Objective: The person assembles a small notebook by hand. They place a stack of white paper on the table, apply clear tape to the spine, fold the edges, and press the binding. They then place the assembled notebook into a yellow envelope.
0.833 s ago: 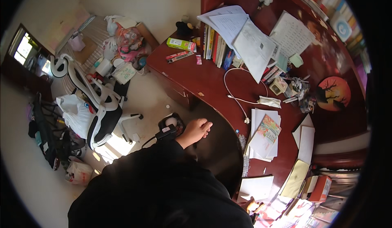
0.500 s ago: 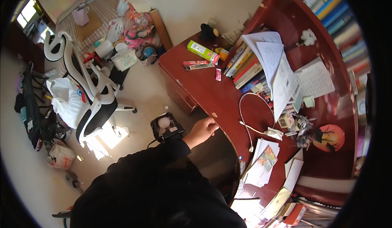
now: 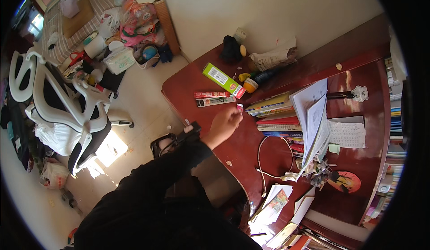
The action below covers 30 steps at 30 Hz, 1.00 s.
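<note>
My left hand (image 3: pixel 223 125) reaches over the dark red desk (image 3: pixel 197 77), its fingers curled and pinched at a small pink packet (image 3: pixel 240 107). The fingers cover the packet's lower end. Just beyond it lie a red stick-shaped packet (image 3: pixel 211 94) and a slim dark-and-silver packet (image 3: pixel 216 101), side by side. Farther back is a long green box (image 3: pixel 220 78) with a white label and a red end, beside an orange-lidded jar (image 3: pixel 251 85). My right hand cannot be made out.
To the right, a row of books (image 3: pixel 277 123) carries leaning papers (image 3: pixel 308 115). A white cable (image 3: pixel 259 156) loops on the desk. At left stands a white-framed chair (image 3: pixel 58 89). A black bin-like container (image 3: pixel 162 146) sits below the desk's edge. Bags (image 3: pixel 136 19) are piled by the bed.
My left hand has moved from beside the desk's edge out over the top to the small pink packet, its fingers now against it. The view has shifted toward the desk's far end.
</note>
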Tool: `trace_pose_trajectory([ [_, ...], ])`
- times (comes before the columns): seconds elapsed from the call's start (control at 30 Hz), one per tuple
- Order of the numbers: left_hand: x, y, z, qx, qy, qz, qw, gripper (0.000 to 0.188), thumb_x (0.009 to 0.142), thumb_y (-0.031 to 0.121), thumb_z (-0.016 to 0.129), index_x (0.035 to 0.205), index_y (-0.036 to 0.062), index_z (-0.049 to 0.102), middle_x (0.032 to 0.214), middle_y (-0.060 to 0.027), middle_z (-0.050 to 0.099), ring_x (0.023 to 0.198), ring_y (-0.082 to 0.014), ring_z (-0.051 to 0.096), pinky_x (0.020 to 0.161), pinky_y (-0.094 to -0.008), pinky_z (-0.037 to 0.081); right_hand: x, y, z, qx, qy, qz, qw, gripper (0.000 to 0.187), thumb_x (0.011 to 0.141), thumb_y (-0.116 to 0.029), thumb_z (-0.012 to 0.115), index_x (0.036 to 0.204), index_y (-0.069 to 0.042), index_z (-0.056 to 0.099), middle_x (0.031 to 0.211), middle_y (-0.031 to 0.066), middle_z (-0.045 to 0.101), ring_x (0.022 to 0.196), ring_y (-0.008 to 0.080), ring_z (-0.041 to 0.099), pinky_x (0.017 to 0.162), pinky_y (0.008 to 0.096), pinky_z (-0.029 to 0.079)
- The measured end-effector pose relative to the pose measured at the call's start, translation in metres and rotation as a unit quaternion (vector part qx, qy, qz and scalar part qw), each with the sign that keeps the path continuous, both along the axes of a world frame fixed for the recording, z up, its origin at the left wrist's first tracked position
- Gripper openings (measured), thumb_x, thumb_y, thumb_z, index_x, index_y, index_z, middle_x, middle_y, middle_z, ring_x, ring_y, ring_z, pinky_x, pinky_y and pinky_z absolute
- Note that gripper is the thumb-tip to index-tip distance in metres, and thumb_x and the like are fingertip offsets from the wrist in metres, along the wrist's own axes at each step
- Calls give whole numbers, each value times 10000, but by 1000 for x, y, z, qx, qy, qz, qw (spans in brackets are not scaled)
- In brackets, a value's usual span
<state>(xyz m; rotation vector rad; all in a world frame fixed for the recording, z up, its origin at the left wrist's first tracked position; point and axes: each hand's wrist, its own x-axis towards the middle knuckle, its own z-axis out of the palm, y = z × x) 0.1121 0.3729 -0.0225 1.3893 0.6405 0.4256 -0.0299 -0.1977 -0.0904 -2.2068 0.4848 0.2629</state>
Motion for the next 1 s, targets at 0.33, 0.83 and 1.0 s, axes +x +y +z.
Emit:
trace_pose_trajectory([
  [0.33, 209, 116, -64, 434, 173, -25, 884, 339, 766, 86, 602, 1088, 143, 691, 1035, -154, 597, 993, -385, 559, 820, -482, 490, -11, 7, 1, -23, 31, -19, 999, 184, 870, -82, 686, 1017, -2, 611, 789, 76, 661, 653, 149, 605, 586, 314, 504],
  [0.83, 247, 142, -87, 487, 187, -49, 851, 373, 887, 111, 549, 1231, 223, 643, 1197, -115, 542, 1163, -310, 514, 869, -479, 459, -4, 21, -9, -44, 88, -35, 995, 174, 862, -93, 694, 995, -5, 625, 775, 74, 668, 648, 147, 610, 594, 312, 512],
  [1.0, 255, 149, -88, 474, 155, -48, 866, 350, 891, 114, 532, 1205, 195, 663, 1259, -145, 511, 1218, -345, 495, 938, -507, 485, -4, 21, -10, -45, 94, -29, 994, 171, 860, -96, 697, 988, -5, 629, 770, 73, 670, 646, 147, 612, 596, 312, 514],
])
